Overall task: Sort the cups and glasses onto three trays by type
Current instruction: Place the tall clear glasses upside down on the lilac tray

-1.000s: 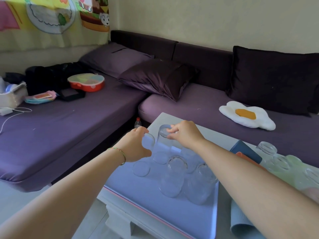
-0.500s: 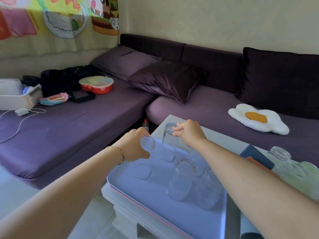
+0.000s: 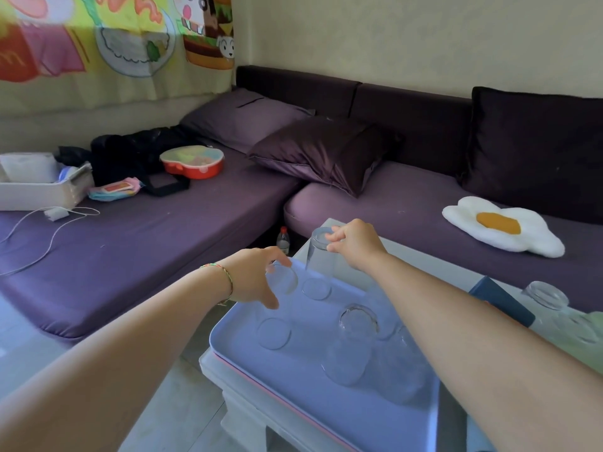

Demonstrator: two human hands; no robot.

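A lavender tray (image 3: 293, 389) lies on the near left of the white table, with several clear tall glasses standing upside down on it. My right hand (image 3: 357, 246) pinches the raised base of the far glass (image 3: 318, 265), which stands on the tray. My left hand (image 3: 257, 280) hovers with spread fingers over the near left glass (image 3: 277, 308), fingertips at its top. Two more glasses (image 3: 355, 344) stand partly under my right forearm. Shorter clear glasses (image 3: 545, 295) sit on a pale green tray (image 3: 587, 350) at the right edge.
The white table (image 3: 424, 256) stands in the corner of a purple sofa (image 3: 163, 256). A small bottle (image 3: 283, 239) stands on the floor by the table's far left corner. A dark blue flat object (image 3: 499, 298) lies behind my right arm. An egg-shaped cushion (image 3: 499, 223) rests on the sofa.
My left hand's fingers have opened off the near left glass it was gripping. My right hand keeps its pinch on the far glass. The view has tilted up.
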